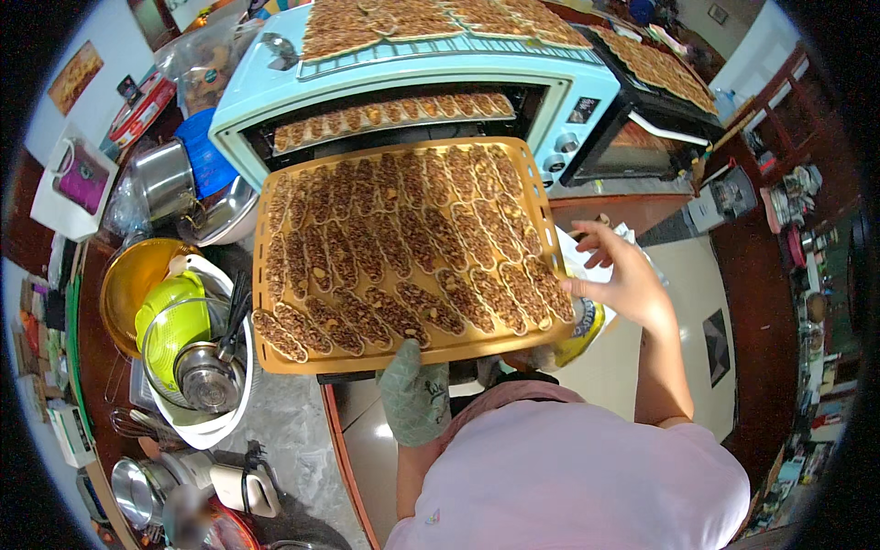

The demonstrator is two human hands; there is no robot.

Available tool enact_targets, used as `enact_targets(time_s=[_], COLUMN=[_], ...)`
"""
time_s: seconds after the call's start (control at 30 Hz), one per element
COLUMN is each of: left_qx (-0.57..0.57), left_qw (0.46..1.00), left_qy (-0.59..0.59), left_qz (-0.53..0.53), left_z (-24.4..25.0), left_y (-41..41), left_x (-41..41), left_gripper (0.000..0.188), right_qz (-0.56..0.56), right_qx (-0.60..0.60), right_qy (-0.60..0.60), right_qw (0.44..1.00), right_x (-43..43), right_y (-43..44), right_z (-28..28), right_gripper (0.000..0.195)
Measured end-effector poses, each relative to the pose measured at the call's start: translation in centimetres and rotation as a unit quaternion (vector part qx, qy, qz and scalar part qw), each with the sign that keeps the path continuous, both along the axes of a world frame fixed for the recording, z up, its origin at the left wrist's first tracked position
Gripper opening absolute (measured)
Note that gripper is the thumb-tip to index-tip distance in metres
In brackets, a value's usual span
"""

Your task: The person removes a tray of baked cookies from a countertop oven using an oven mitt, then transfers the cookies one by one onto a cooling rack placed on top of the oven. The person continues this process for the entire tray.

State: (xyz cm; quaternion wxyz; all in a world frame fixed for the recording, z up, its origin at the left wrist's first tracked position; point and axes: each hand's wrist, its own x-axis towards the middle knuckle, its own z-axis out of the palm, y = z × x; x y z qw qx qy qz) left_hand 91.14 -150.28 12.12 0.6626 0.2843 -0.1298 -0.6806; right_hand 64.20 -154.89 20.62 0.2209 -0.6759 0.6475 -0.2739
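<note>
A gold-coloured baking tray [302,364] spans the middle of the view, in front of a light-blue countertop oven [275,89]. Rows of oval, nut-topped pastries [385,247] with pale wavy rims cover it. My left hand [414,402], inside a grey-green oven mitt, grips the tray's near edge, with the mitt's thumb over the rim. At the tray's right edge is my bare right hand [622,275], fingers apart; its thumb is close to a corner pastry, and contact is unclear. The oven's front is open, and a second loaded tray [392,124] sits inside on a higher level.
More nut-topped pieces lie on a wire rack [447,48] atop the oven. A black oven [639,144] stands to the right. On the left counter [295,440] are a steel pot [161,179], a gold bowl [120,295], a white basin [206,436] and a hand mixer [240,488].
</note>
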Motion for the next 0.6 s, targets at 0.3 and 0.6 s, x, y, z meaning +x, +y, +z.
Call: enact_targets(time_s=[0.3,0.6], left_qx=[-0.016,-0.033], left_qw=[1.0,0.999], left_qy=[0.0,-0.007], left_qz=[-0.017,-0.002], left_z=[-1.0,1.2], left_y=[0.6,0.9], left_x=[-0.2,-1.3], left_gripper=[0.048,0.051], right_qz=[0.004,-0.035], right_qx=[0.043,-0.011], right_qy=[0.014,0.039], right_qw=[0.999,0.999], right_x=[1.5,1.6], right_y=[4.1,4.2], right_z=[-2.0,-3.2], right_gripper=[0.074,0.06])
